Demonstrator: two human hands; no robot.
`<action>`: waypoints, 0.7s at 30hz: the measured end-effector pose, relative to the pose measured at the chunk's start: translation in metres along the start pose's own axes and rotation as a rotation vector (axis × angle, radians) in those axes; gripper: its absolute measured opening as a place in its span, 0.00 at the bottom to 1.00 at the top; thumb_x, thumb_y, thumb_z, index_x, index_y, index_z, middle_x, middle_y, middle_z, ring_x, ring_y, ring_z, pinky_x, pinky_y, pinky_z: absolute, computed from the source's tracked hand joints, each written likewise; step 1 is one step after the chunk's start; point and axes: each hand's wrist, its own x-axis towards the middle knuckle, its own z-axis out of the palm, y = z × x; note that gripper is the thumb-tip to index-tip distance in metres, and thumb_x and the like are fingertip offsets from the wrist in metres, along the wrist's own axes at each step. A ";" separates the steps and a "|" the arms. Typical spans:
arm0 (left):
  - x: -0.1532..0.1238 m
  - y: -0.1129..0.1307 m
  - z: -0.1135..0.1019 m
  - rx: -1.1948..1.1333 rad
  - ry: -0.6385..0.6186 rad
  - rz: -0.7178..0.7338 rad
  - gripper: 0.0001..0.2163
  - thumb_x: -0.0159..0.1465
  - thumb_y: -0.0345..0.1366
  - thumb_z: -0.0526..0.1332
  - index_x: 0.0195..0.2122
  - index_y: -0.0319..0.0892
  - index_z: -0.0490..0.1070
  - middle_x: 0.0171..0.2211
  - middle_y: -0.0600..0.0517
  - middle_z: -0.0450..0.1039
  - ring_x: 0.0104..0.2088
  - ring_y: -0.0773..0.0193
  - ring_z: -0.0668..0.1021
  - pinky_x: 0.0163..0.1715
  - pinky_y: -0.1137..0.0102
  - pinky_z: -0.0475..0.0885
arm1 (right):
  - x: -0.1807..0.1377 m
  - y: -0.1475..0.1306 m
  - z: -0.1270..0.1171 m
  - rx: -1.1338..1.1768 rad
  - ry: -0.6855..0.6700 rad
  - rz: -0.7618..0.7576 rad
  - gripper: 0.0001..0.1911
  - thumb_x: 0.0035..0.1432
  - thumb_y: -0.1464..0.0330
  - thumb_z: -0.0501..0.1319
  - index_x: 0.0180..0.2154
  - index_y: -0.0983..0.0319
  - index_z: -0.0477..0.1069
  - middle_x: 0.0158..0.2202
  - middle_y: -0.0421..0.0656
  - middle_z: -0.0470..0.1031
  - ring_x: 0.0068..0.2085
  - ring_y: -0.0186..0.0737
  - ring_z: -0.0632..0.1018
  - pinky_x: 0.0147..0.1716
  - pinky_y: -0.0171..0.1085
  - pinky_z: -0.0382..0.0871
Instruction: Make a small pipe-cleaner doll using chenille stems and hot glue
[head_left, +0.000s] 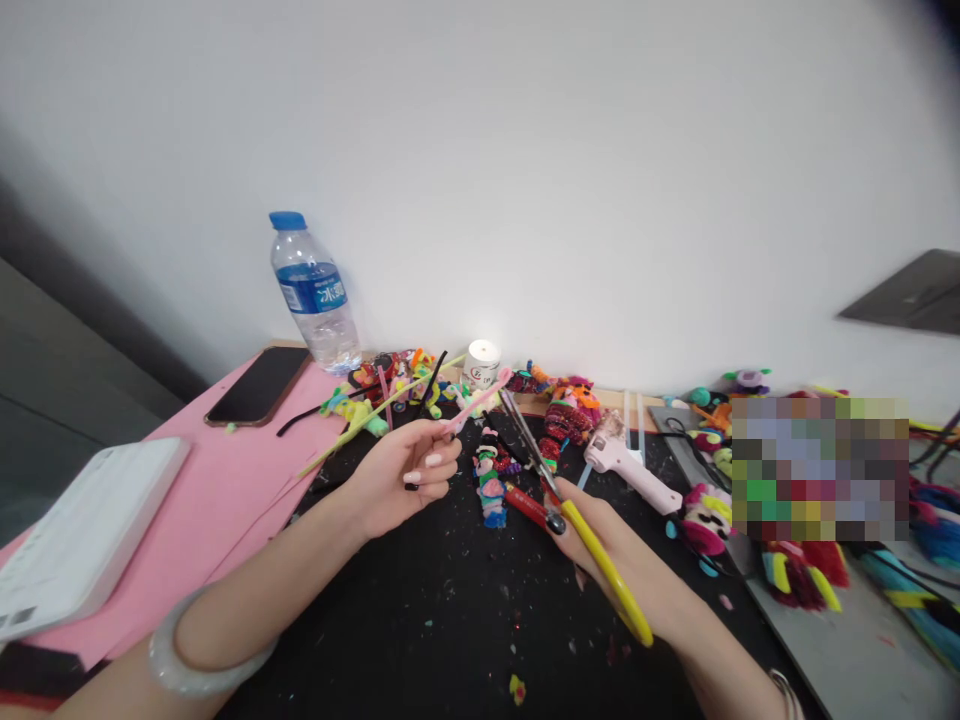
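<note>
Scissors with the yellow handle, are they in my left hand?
No, the scissors are in your right hand, while your left hand holds a pink pipe cleaner.

The head camera looks forward and down, close above the flat black mat (390, 630), facing the smooth white wall (562, 180). Toward the blurred right edge, nearness is uncertain.
</note>
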 end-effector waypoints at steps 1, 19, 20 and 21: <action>0.000 -0.001 0.000 0.008 -0.001 -0.011 0.08 0.63 0.30 0.50 0.26 0.38 0.62 0.17 0.60 0.53 0.11 0.79 0.53 0.11 0.81 0.49 | 0.000 0.002 0.002 -0.032 -0.004 0.015 0.11 0.57 0.61 0.53 0.27 0.60 0.58 0.23 0.36 0.61 0.23 0.32 0.63 0.20 0.30 0.58; 0.002 -0.010 0.000 0.050 -0.008 -0.106 0.10 0.62 0.31 0.52 0.22 0.38 0.58 0.16 0.60 0.53 0.12 0.80 0.50 0.12 0.79 0.45 | 0.003 0.015 0.012 -0.084 -0.031 0.073 0.14 0.60 0.62 0.52 0.25 0.61 0.55 0.21 0.33 0.52 0.22 0.29 0.57 0.20 0.29 0.48; 0.002 -0.010 0.000 0.048 -0.008 -0.108 0.10 0.62 0.31 0.52 0.23 0.38 0.58 0.16 0.60 0.53 0.12 0.80 0.50 0.12 0.79 0.45 | 0.003 0.015 0.012 -0.080 -0.028 0.077 0.14 0.60 0.63 0.52 0.25 0.61 0.54 0.21 0.33 0.52 0.22 0.29 0.57 0.19 0.29 0.48; 0.002 -0.010 -0.001 0.046 -0.009 -0.110 0.10 0.62 0.31 0.52 0.22 0.38 0.58 0.16 0.60 0.53 0.12 0.81 0.50 0.12 0.79 0.45 | 0.003 0.015 0.012 -0.077 -0.027 0.078 0.13 0.59 0.63 0.53 0.25 0.61 0.54 0.21 0.33 0.52 0.22 0.29 0.57 0.19 0.29 0.48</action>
